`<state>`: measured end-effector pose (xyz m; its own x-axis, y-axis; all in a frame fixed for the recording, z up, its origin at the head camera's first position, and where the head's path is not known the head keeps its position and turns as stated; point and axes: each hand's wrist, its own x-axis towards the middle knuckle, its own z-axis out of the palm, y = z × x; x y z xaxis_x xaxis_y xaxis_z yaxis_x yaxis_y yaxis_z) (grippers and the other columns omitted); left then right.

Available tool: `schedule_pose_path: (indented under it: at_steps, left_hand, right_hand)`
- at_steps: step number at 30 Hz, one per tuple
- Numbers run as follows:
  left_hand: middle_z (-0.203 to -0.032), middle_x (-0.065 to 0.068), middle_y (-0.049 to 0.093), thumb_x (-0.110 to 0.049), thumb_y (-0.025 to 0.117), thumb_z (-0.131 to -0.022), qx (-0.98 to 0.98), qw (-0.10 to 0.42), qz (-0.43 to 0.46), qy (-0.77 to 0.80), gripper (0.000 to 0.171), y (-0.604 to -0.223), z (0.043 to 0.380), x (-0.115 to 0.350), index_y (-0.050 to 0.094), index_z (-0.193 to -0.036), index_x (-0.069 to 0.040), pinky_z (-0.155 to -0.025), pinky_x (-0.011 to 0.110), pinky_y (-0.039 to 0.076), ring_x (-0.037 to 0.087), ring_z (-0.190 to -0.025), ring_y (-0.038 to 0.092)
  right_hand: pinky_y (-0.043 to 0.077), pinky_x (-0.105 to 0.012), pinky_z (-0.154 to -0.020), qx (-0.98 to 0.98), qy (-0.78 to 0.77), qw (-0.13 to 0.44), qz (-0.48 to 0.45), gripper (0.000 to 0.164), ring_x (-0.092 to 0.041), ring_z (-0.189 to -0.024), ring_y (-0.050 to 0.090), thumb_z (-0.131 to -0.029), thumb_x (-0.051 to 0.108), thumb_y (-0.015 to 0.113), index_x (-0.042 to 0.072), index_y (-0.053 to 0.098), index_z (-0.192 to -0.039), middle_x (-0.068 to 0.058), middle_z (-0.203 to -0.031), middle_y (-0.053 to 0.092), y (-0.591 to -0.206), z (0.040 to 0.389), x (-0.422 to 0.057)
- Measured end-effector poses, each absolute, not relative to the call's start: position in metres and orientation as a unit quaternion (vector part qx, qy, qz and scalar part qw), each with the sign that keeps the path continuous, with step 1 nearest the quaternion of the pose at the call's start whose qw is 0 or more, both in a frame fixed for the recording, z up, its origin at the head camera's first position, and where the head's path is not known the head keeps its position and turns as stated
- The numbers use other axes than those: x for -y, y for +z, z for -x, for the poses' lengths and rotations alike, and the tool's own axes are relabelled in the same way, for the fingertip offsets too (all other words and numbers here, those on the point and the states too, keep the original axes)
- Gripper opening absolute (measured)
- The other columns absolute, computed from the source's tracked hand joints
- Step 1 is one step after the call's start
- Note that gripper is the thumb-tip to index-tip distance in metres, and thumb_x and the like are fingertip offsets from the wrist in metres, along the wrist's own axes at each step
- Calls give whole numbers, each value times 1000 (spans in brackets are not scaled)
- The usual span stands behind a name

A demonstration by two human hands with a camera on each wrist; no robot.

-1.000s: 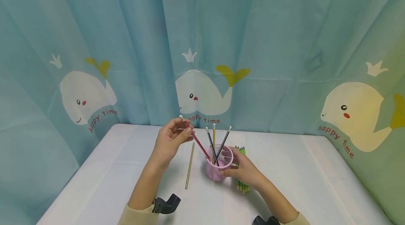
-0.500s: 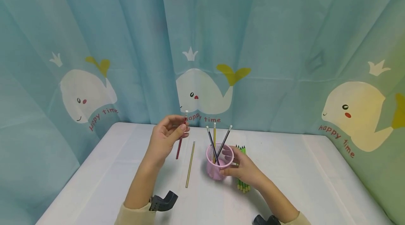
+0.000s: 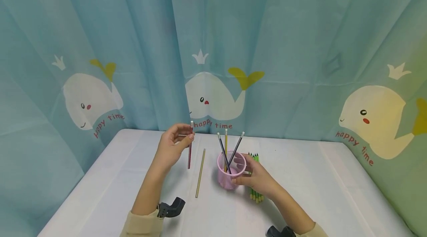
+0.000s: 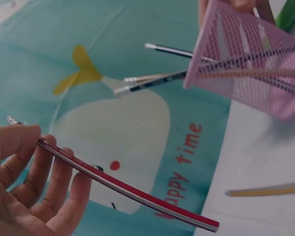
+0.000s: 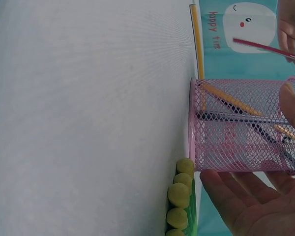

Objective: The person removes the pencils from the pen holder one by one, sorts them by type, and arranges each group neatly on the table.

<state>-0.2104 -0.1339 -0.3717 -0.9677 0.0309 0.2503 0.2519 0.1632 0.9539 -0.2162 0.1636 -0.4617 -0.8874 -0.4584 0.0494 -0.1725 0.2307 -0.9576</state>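
In the head view my left hand [image 3: 171, 148] pinches a red pencil [image 3: 189, 155] near its eraser end, with the pencil almost upright and left of the pink mesh pencil cup [image 3: 226, 183]. The left wrist view shows thumb and fingertips on the pencil, whose flat unsharpened end points away from the hand. My right hand [image 3: 256, 177] holds the cup from its right side, thumb at the near rim. Standing in the cup are two dark pencils [image 3: 221, 148] and a yellow one [image 3: 226, 141], eraser ends up. The cup stands upright on the table.
A yellow pencil [image 3: 200, 174] lies on the white table [image 3: 110, 192] between the left hand and the cup. Several green pencils [image 3: 256, 195] lie together right of the cup, partly behind the right hand. A blue whale-print curtain [image 3: 290, 52] hangs behind the table.
The red pencil's lower end was at the cup's left rim; the left hand has carried it leftward away from the cup and turned it near upright. The right hand stays on the cup.
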Motion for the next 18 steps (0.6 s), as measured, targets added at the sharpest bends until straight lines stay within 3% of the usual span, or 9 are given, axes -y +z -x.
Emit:
schedule_pose_path:
  at_steps: [7,18]
  left_hand:
    - [-113,15,63,-14,67,-96,767,46,62,-637,31,-385,219,137,59,-125,-9,-86,35,61,18,-95,68]
    - [-108,16,63,-13,66,-97,769,11,45,-638,34,-410,235,145,57,-127,-2,-79,37,62,19,-90,67]
  right_hand:
    - [47,-49,-108,-772,-585,123,213,78,-45,-131,49,-78,12,84,5,44,-144,-22,-145,49,-462,216,-164]
    - [45,-51,-109,-781,-581,122,195,79,-43,-132,50,-77,14,85,9,44,-144,-19,-145,51,-461,216,-163]
